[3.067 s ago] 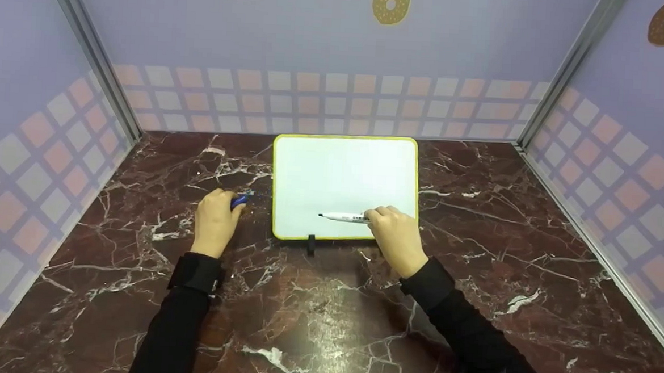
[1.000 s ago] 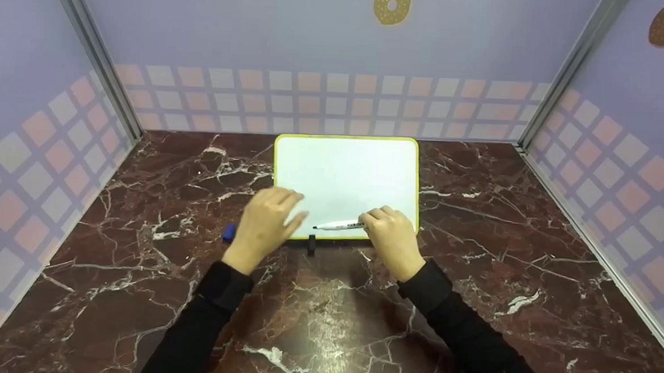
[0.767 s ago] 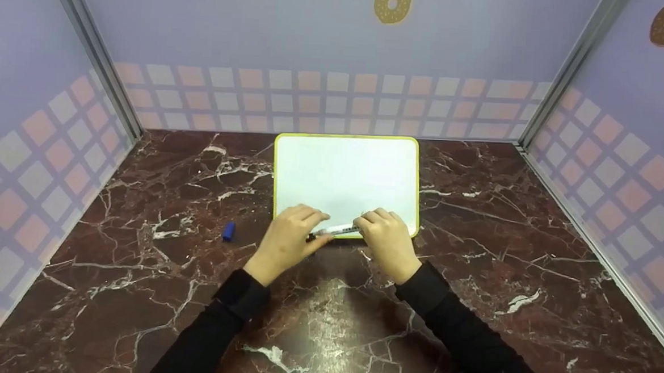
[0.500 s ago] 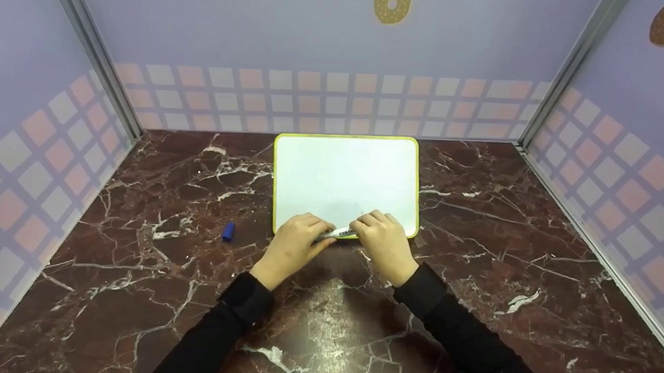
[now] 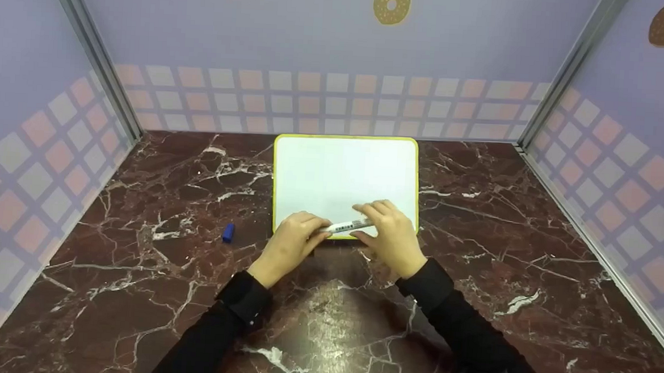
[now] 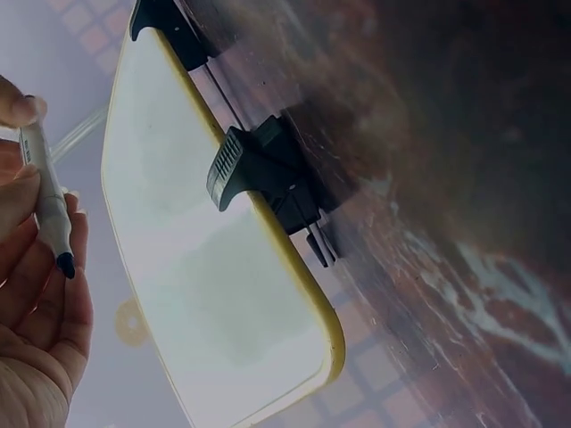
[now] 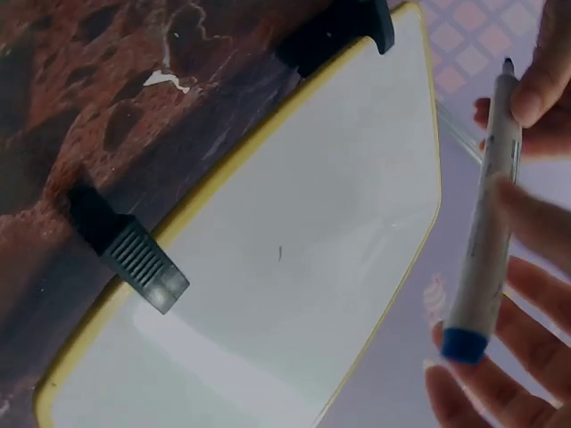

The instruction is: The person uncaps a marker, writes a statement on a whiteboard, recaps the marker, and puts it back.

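Note:
A white marker with a dark tip and a blue end [image 7: 466, 346] is held between the two hands, in front of the whiteboard's lower edge. My left hand [image 5: 289, 244] pinches the marker [image 5: 350, 227] near its uncapped tip [image 6: 64, 265]. The fingers of my right hand [image 5: 394, 238] are spread around the other end, thumb below and index finger above; the right wrist view shows its thumb beside the barrel. On the table, left of the board, lies a blue marker cap [image 5: 228, 232].
A yellow-framed whiteboard [image 5: 344, 170] leans back on a stand; black clips [image 7: 147, 263] grip its lower edge. A small dark stroke [image 7: 279, 253] is on its surface. Patterned panels [image 5: 336, 98] stand behind and at both sides of the dark marbled table [image 5: 132, 312].
My left hand put the blue cap down on the table, moved right and took the marker by its tip end. The right hand's fingers have since spread from the barrel.

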`<state>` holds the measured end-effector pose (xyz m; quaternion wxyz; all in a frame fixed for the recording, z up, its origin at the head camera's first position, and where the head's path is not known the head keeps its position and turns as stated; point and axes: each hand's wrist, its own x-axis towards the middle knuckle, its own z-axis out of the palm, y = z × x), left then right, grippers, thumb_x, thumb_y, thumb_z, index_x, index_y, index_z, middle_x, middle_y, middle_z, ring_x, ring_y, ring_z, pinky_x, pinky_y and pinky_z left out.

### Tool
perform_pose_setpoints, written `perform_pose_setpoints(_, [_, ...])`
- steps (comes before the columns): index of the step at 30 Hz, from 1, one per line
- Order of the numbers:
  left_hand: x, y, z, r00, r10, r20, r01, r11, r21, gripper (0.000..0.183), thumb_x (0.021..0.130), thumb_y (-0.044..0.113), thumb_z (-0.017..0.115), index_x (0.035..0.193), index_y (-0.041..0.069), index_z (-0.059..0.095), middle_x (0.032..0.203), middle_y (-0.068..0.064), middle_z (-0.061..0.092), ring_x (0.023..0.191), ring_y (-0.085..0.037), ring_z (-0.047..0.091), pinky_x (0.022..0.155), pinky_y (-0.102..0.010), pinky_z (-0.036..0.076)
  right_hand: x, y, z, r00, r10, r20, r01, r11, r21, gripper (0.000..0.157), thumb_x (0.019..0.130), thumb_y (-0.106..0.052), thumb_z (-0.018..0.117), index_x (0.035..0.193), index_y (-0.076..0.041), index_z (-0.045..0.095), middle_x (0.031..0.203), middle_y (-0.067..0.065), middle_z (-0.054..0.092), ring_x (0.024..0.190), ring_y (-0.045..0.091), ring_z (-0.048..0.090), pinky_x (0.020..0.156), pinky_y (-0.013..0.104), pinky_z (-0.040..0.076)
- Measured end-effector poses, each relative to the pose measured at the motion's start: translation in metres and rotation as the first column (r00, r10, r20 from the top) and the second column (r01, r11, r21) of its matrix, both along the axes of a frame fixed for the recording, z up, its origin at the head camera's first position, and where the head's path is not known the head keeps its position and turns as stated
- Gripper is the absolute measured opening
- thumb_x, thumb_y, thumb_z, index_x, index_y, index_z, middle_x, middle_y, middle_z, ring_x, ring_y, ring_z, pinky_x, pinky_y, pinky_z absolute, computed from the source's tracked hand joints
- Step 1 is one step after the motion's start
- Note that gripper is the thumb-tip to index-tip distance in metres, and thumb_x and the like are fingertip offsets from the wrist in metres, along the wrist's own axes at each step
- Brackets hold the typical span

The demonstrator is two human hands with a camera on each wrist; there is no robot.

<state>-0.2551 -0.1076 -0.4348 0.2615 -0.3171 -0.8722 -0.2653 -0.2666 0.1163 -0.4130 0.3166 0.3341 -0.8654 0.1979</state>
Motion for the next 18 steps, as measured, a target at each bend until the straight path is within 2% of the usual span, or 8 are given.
perform_pose_setpoints(4, [0.0,-0.002,0.001,1.0,0.009,-0.016,-0.009,1.0,0.021,0.017,0.091,0.015,0.071,0.105,0.006,0.074,0.095,-0.008,0.073,0.086,-0.022,0.068,0.076,-0.034,0.058,-0.008,0.01,0.001,0.986,0.085,0.143,-0.058,0.98,-0.188,0.061,0.073,-0.021,0.089,0.127,-0.005,0.064,0.112,0.015,0.068,0.103,0.031,0.063,0.088,0.041,0.058])
perform_pose_setpoints(7, [0.0,-0.002,0.001,0.999,0.023,-0.044,-0.021,0.999,0.042,0.018,0.091,0.015,0.071,0.106,0.006,0.073,0.096,-0.008,0.072,0.087,-0.022,0.067,0.075,-0.033,0.058,-0.015,0.015,-0.002,0.948,0.198,0.251,-0.107,0.937,-0.332,0.066,0.075,-0.02,0.088,0.132,-0.003,0.061,0.114,0.02,0.066,0.101,0.033,0.064,0.086,0.042,0.061])
perform_pose_setpoints(10, [0.0,-0.001,0.0,0.996,0.035,-0.078,-0.029,0.997,0.076,0.019,0.091,0.016,0.071,0.106,0.006,0.073,0.096,-0.008,0.072,0.087,-0.021,0.067,0.076,-0.032,0.058,-0.021,0.017,-0.007,0.88,0.306,0.364,-0.12,0.883,-0.454,0.065,0.076,-0.016,0.087,0.134,-0.003,0.06,0.115,0.021,0.066,0.1,0.033,0.065,0.083,0.044,0.063])
perform_pose_setpoints(13, [0.0,0.0,-0.001,0.993,0.041,-0.108,-0.029,0.994,0.109,0.019,0.09,0.016,0.071,0.106,0.005,0.073,0.096,-0.007,0.072,0.087,-0.02,0.067,0.077,-0.032,0.058,-0.023,0.015,-0.013,0.794,0.413,0.446,-0.111,0.82,-0.562,0.059,0.08,-0.009,0.083,0.134,-0.001,0.06,0.117,0.021,0.066,0.097,0.029,0.068,0.08,0.038,0.064])
perform_pose_setpoints(16, [0.001,0.002,0.0,0.991,0.039,-0.128,-0.023,0.992,0.128,0.019,0.09,0.016,0.072,0.105,0.005,0.073,0.096,-0.007,0.072,0.086,-0.019,0.067,0.077,-0.032,0.058,-0.023,0.009,-0.018,0.71,0.52,0.475,-0.098,0.741,-0.664,0.052,0.083,-0.003,0.078,0.131,0.003,0.061,0.114,0.019,0.068,0.091,0.02,0.07,0.077,0.03,0.063])
perform_pose_setpoints(18, [0.002,0.003,0.0,0.99,0.037,-0.139,-0.019,0.992,0.128,0.019,0.09,0.016,0.072,0.105,0.005,0.073,0.096,-0.007,0.072,0.086,-0.02,0.067,0.077,-0.032,0.058,-0.022,0.005,-0.021,0.668,0.576,0.471,-0.087,0.689,-0.719,0.048,0.084,-0.001,0.076,0.129,0.008,0.061,0.11,0.011,0.07,0.087,0.013,0.07,0.075,0.028,0.063])
